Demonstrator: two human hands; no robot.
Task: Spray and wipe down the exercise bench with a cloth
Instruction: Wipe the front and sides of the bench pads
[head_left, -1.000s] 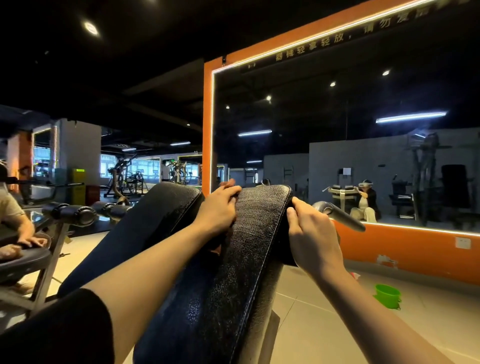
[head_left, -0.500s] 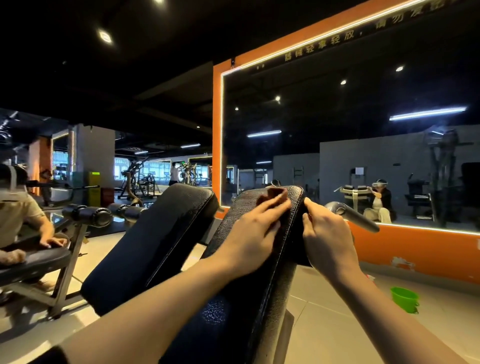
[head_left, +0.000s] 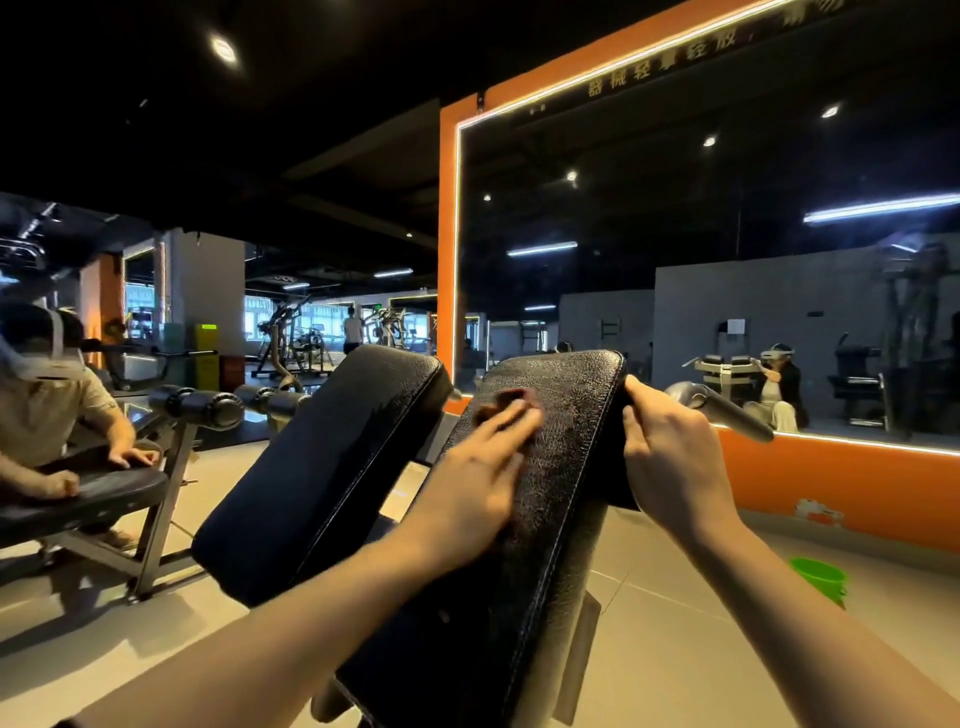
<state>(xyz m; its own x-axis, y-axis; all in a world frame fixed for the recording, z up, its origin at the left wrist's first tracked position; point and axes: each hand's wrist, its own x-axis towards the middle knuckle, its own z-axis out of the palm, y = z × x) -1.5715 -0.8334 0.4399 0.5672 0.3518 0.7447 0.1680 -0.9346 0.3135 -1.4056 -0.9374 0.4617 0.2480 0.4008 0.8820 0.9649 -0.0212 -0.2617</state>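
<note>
The inclined black bench pad (head_left: 569, 519) rises in front of me, its leather face cracked and shiny. My left hand (head_left: 475, 480) lies flat on the upper part of that face, fingers straight, pressing a small brown cloth (head_left: 506, 401) whose edge shows past the fingertips. My right hand (head_left: 670, 467) grips the pad's right edge near the top, thumb on the front and fingers curled behind it. No spray bottle is in view.
A second black pad (head_left: 332, 467) stands close on the left. A grey padded handle (head_left: 727, 410) sticks out behind my right hand. A green bucket (head_left: 821, 577) sits on the tiled floor at right. A person (head_left: 47, 410) leans on another bench at far left. An orange-framed mirror (head_left: 448, 249) is ahead.
My left hand left the pad's upper left edge, came onto its face with the cloth and slid a little downward. The right hand kept its grip on the right edge.
</note>
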